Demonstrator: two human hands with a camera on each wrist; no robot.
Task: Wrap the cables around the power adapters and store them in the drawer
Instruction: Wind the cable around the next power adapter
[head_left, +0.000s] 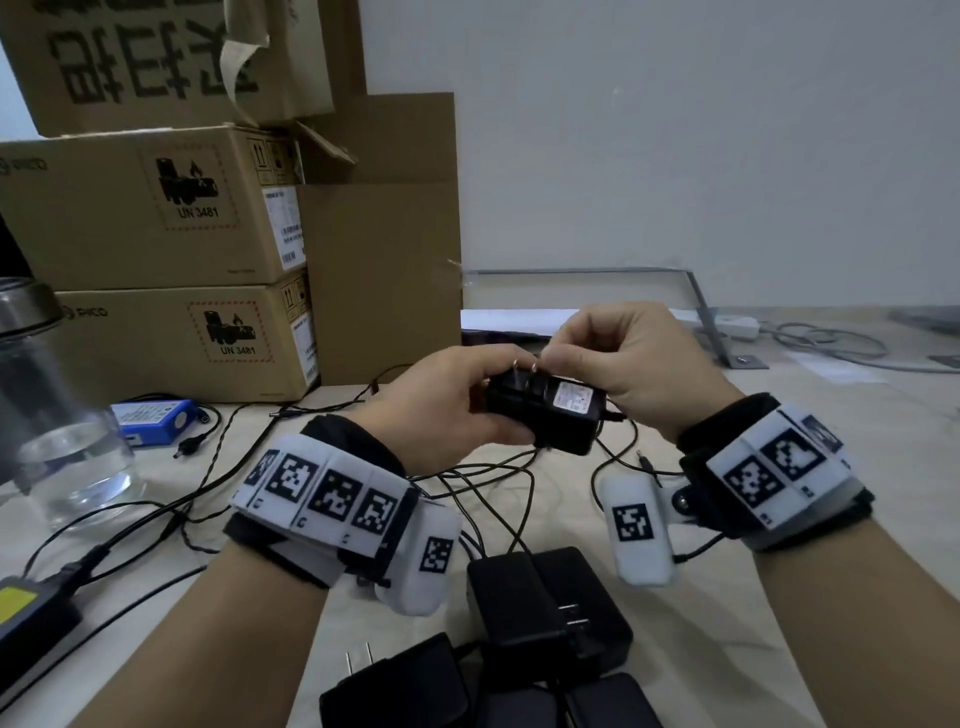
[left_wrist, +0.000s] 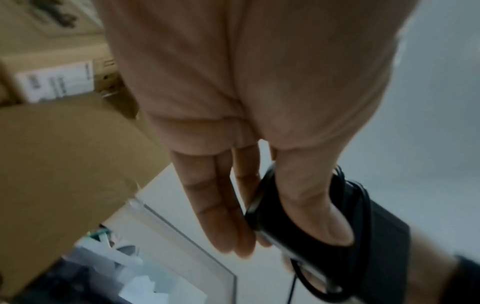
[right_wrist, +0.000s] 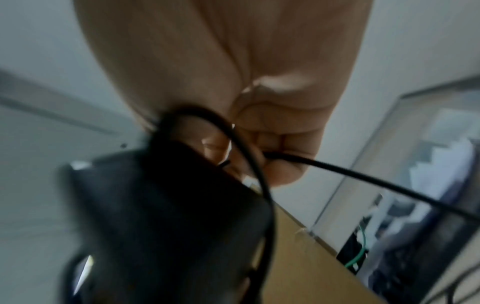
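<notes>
My left hand (head_left: 457, 400) holds a black power adapter (head_left: 550, 415) above the table, prongs up, thumb on top and fingers beneath. In the left wrist view the adapter (left_wrist: 384, 236) shows several turns of thin black cable (left_wrist: 361, 205) wound around it. My right hand (head_left: 618, 353) pinches that cable just above the prongs; in the right wrist view the cable (right_wrist: 363, 179) runs out from between its curled fingers (right_wrist: 283, 164), beside the blurred adapter (right_wrist: 168, 226). Loose cable (head_left: 498, 483) hangs down to the table.
Several more black adapters (head_left: 545, 613) lie near the table's front edge amid tangled cables. Stacked cardboard boxes (head_left: 156, 249) stand at the back left. A glass jar (head_left: 47, 415), a blue battery pack (head_left: 156, 415) and a power brick with a yellow label (head_left: 26, 623) sit at the left.
</notes>
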